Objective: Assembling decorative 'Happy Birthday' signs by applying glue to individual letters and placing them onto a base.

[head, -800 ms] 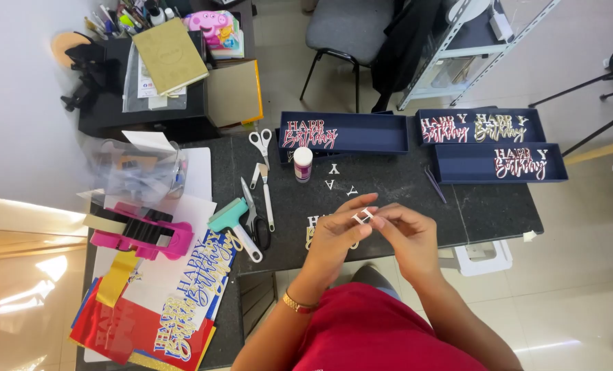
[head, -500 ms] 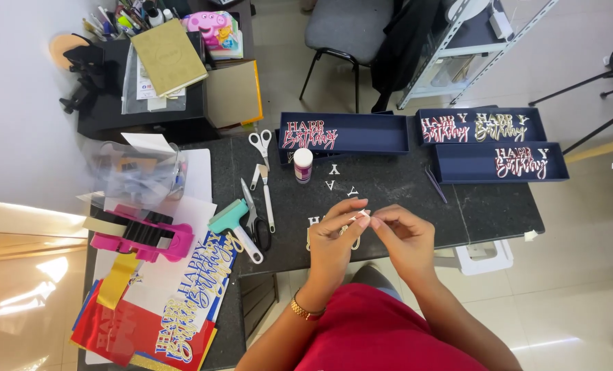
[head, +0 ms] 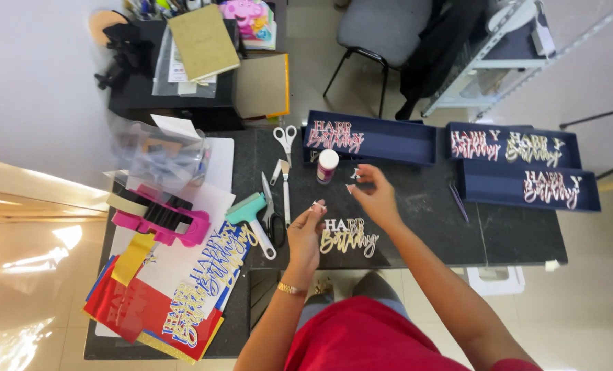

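Left hand (head: 306,230) pinching small cutout letter (head: 318,205) at fingertips, raised over black table (head: 512,237). Right hand (head: 375,196) spread loose, fingers reaching toward tiny letter (head: 355,173) by glue bottle (head: 327,165); can't tell if touching. Gold lettering topper (head: 348,237) flat just below hands, long axis left-right. Scissors (head: 285,137), teal roller (head: 251,214) crowd left side. Blue trays (head: 395,141) along far edge. Open room right of hands.

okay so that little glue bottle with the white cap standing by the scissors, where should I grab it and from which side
Grip the glue bottle around its pinkish body just under the white cap, coming from above and from your side of the table. It stands upright and round, so fingers can wrap it. The blue tray sits close behind it, and the scissors lie to its left.
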